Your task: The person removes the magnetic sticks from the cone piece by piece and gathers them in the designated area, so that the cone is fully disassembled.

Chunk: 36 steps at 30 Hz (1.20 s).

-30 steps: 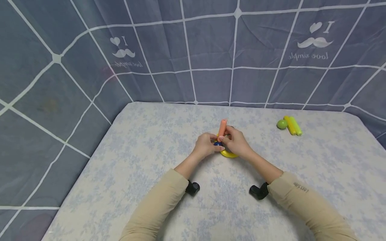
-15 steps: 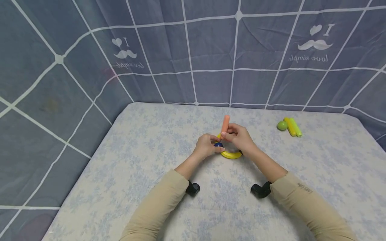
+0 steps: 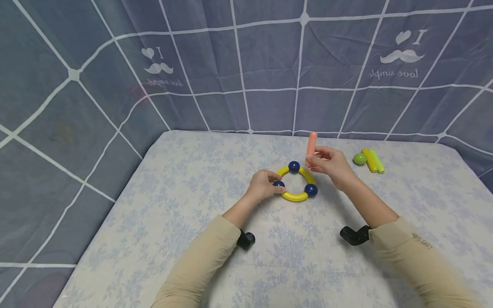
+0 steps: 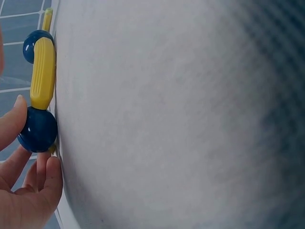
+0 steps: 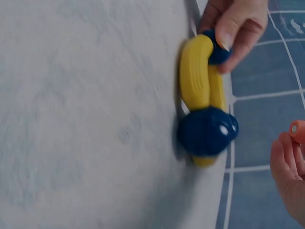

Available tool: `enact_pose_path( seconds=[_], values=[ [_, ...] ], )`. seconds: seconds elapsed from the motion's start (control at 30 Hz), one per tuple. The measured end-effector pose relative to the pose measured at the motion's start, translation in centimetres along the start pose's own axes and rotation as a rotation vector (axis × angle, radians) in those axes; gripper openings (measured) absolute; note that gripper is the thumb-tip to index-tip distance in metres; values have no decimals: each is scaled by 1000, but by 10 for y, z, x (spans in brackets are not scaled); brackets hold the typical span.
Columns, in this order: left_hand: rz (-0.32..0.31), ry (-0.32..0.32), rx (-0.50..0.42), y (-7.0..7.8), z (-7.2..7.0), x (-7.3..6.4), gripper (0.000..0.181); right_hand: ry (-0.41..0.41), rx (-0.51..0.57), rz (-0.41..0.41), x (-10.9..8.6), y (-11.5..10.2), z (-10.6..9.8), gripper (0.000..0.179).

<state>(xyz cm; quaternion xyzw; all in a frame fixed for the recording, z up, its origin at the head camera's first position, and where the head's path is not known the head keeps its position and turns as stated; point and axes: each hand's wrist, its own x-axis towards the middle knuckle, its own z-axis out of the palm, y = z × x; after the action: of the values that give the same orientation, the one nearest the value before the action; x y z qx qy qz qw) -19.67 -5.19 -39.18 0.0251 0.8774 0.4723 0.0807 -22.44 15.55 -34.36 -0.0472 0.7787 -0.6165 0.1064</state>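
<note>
On the table lies a ring of curved yellow rods joined by three dark blue balls. My left hand pinches the ring's left ball between thumb and fingers. Up and to the right of the ring, my right hand holds a straight orange rod by its lower end, pointing upward. A small metallic disc shows in the end of the orange rod in the right wrist view.
At the back right of the table lie a green ball, a yellow rod and a lime green rod, side by side. A blue-grey curtain with white lines hangs behind and to the left.
My right hand has moved right and away from the ring with the orange rod, uncovering the ring's far and right balls. The left hand has stayed on its ball.
</note>
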Motion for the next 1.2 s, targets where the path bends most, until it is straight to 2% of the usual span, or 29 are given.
enact_pose_path(
  seconds=[0.23,0.37,0.43,0.6,0.73,0.87,0.97,1.1,1.2],
  values=[
    [-21,2,-1,-1,-1,-1,34,48,13,0,-9,-4,-39,65],
    [-36,4,6,-4,1,-1,34,118,127,-27,-16,0,-63,69],
    [-41,4,3,-4,2,-2,34,150,206,-29,-19,3,-76,64],
    [-46,16,6,-4,1,-4,34,214,341,31,-23,14,-104,38],
    [-49,15,16,-3,1,-5,34,259,356,83,-24,28,-125,41],
    [-37,0,13,-1,2,-5,35,348,368,124,-21,48,-148,49],
    [-32,-6,9,0,2,-5,35,418,399,144,-18,61,-161,42],
    [-33,2,27,0,1,-6,34,427,491,171,-21,68,-168,32],
    [-20,0,24,0,2,-7,34,429,542,215,-28,70,-173,31]
  ],
)
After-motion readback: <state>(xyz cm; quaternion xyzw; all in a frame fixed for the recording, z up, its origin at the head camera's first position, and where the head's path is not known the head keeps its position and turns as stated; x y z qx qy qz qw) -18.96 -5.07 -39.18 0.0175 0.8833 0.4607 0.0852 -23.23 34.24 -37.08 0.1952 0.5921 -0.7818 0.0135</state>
